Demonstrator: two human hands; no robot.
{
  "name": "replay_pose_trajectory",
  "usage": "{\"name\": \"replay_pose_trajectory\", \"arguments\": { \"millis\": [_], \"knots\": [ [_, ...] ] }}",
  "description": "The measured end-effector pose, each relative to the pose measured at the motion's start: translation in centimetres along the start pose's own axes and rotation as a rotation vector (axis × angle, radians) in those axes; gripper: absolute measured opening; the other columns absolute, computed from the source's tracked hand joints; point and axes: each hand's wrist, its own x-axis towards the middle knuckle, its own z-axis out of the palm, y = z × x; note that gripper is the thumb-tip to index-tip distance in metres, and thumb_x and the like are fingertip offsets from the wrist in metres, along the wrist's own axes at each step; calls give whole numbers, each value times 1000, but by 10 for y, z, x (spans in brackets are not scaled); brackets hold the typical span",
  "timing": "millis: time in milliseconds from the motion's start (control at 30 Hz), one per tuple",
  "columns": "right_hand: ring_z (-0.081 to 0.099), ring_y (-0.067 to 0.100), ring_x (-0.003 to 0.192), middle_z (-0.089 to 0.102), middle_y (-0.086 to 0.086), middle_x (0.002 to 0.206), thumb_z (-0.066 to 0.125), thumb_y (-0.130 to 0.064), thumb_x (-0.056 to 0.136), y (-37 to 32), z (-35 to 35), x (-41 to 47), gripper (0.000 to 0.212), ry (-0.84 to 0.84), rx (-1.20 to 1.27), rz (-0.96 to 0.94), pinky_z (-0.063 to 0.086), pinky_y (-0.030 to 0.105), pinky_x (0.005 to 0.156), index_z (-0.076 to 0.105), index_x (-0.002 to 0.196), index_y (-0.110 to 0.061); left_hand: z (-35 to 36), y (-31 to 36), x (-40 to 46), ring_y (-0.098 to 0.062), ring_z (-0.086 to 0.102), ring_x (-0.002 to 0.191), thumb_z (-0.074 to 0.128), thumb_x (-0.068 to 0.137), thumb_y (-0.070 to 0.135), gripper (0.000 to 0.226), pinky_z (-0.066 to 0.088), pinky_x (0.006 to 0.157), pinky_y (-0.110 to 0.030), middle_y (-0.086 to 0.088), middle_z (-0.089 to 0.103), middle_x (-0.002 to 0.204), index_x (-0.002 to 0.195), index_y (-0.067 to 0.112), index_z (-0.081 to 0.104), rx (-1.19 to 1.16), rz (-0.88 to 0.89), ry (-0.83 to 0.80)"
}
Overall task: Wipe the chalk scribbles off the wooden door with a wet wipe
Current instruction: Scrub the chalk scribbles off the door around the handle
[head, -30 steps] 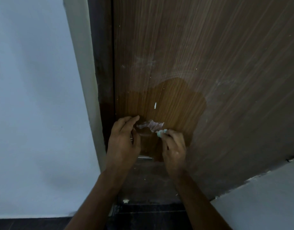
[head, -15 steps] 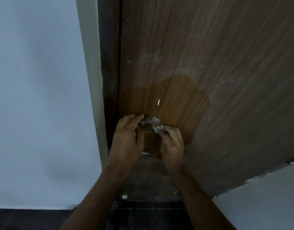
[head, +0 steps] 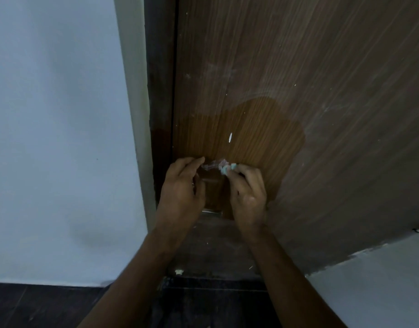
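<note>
A brown wooden door (head: 310,114) fills the upper right of the frame, its face clouded with pale chalk smears (head: 218,69) above and to the right of a darker wet patch (head: 251,138) at centre. A pale wall (head: 57,138) takes the left side of the frame, a dark floor (head: 38,306) the bottom. One small white fleck (head: 230,137) sits inside the wet patch.

Both forearms rise from the bottom edge toward the middle of the frame. The left hand (head: 182,185), palm toward the door, pinches one end of a crumpled wet wipe (head: 218,165) between thumb and curled fingertips. The right hand (head: 248,192), knuckles toward the camera, grips the other end, where the wipe bunches into a pale blue-white wad. The wipe is stretched between the two hands, just below centre and close against the wet patch; whether it touches the wood cannot be told.

The step in hand appears to be spreading or refolding the wipe. Done well, that means opening it to a cleaner, flatter face before pressing on, then working outward from the wet patch into the hazy chalk still showing above and to the right. A balled-up wipe is likely to smear rather than lift.
</note>
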Motion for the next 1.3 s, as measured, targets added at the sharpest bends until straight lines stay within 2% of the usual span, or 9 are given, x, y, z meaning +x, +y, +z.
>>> {"name": "replay_pose_trajectory", "arguments": {
  "millis": [133,333,533,700,900,1067,1133,1233,1300],
  "knots": [
    [63,17,91,70,13,97,68,-5,96,-7,3,22,13,139,21,-10,55,23,84,76,102,2,4,-9,-3,-24,51,124,58,94,0,43,45,108,-35,-10,55,135,137,8,58,37,-35,-46],
    [66,24,91,70,16,99,72,2,90,-13,8,-2,15,-70,5,-58,58,31,83,75,104,5,7,-11,-7,-20,52,121,57,95,2,42,46,104,-31,-7,56,132,136,10,59,33,-42,-44],
    [64,16,93,67,11,102,66,-8,97,-10,8,23,14,147,35,-17,55,23,84,75,106,-1,2,-14,-8,-23,53,122,57,95,1,41,46,106,-33,-9,56,135,135,8,60,48,-71,-27],
    [65,25,96,69,16,106,73,3,89,-18,20,-3,20,-144,-1,-109,58,35,83,73,109,3,0,-12,-7,-24,53,122,56,95,0,40,46,107,-35,-11,57,134,135,6,60,47,-59,-12],
    [62,18,99,66,13,108,64,-7,99,-22,20,32,18,-19,37,-118,54,25,89,72,112,1,-5,-11,-8,-23,54,124,57,95,0,41,47,107,-37,-9,56,135,135,8,59,41,-72,-8],
    [66,32,99,67,19,112,73,10,84,-20,25,3,25,-299,9,-208,60,40,79,71,108,7,-10,-10,-12,-23,58,115,59,93,1,36,50,101,-36,-10,60,128,128,7,65,31,-107,42],
    [64,27,101,67,16,113,72,5,88,-19,23,6,24,-259,6,-195,59,35,84,71,112,4,-12,-10,-13,-22,59,114,60,93,0,36,51,100,-34,-10,60,127,127,7,65,39,-114,43],
    [60,17,103,64,10,113,64,-6,98,-19,20,26,20,-83,6,-156,52,24,92,69,117,-1,-14,-12,-14,-21,59,113,60,92,-3,37,51,99,-30,-10,60,126,128,6,65,56,-91,32],
    [59,16,104,62,9,114,63,-6,99,-20,21,31,20,-62,10,-154,52,23,93,68,118,-1,-15,-12,-14,-21,58,114,60,93,-3,37,50,100,-30,-10,60,127,128,6,65,56,-97,30]
  ]
}}
